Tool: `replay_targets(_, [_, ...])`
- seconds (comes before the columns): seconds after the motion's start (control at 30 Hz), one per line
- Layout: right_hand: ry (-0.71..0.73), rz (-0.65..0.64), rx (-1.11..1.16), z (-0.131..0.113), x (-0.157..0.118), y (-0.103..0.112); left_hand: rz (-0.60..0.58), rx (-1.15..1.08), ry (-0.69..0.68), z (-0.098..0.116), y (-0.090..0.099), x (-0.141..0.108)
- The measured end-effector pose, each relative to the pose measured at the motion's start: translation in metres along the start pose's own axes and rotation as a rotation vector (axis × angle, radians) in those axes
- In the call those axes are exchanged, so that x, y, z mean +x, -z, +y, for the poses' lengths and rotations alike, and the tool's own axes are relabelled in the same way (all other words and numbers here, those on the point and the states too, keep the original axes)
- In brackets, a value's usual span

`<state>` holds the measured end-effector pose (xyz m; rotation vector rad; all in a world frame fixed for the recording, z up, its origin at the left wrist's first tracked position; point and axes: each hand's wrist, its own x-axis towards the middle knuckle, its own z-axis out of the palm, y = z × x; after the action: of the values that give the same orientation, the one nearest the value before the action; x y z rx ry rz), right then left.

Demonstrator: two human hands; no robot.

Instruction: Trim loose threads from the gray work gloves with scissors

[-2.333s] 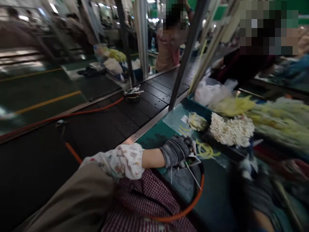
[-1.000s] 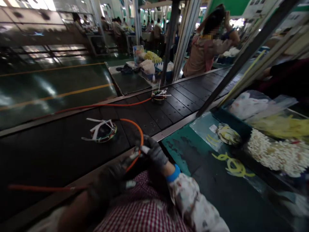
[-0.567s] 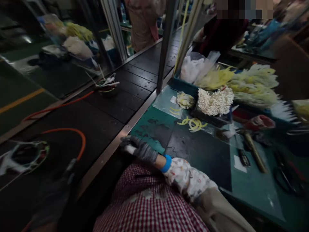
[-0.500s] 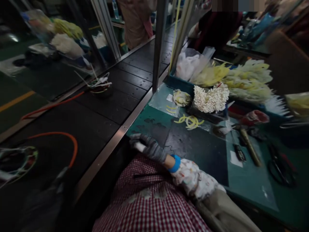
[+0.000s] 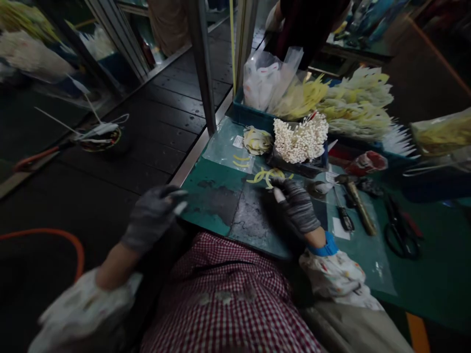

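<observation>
My left hand [image 5: 152, 215], in a grey glove with pale fingertips showing, hovers at the table's left edge beside the conveyor. It is a little blurred, thumb and fingers slightly apart, with nothing visible in it. Over the table, my right hand [image 5: 294, 203] reaches to the loose yellow curved strips [image 5: 261, 175], its thumb and forefinger apart at their near side. Two more thin yellow strips [image 5: 241, 158] lie on clear plastic. Behind them are a pale yellow bundle [image 5: 257, 140] and a bunch of white-tipped stamens [image 5: 300, 139] in a dark tray.
To the right lie a screwdriver [image 5: 345, 218], a hammer [image 5: 360, 206] and black-handled scissors [image 5: 401, 230]. Blue bins [image 5: 245, 113] hold bags and yellow petal-like pieces. On the conveyor [image 5: 147, 157] rests a round basket [image 5: 101, 139] with white stems. A metal post [image 5: 202, 63] rises beside it.
My right hand has moved right from the table's near edge to the yellow strips. My left hand has come up from the lower left, away from the round item there. The view has shifted.
</observation>
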<state>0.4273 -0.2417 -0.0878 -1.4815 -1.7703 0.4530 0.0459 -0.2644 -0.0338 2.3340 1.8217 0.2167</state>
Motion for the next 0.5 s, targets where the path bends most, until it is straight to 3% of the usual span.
replay_targets(0.13, [0.021,0.040,-0.007,-0.004,-0.006,0.009,-0.113,0.023,-0.194,0.046,-0.018,0.124])
replay_targets(0.23, [0.044,0.044,-0.013,-0.005,-0.018,0.018,-0.220,0.107,-0.272,0.076,-0.033,0.189])
replay_targets(0.33, [0.058,0.087,-0.059,-0.001,-0.032,0.032,-0.290,0.152,-0.283,0.088,-0.046,0.212])
replay_targets(0.5, [0.094,0.176,-0.113,0.013,-0.048,0.042,-0.306,0.188,-0.339,0.091,-0.056,0.209])
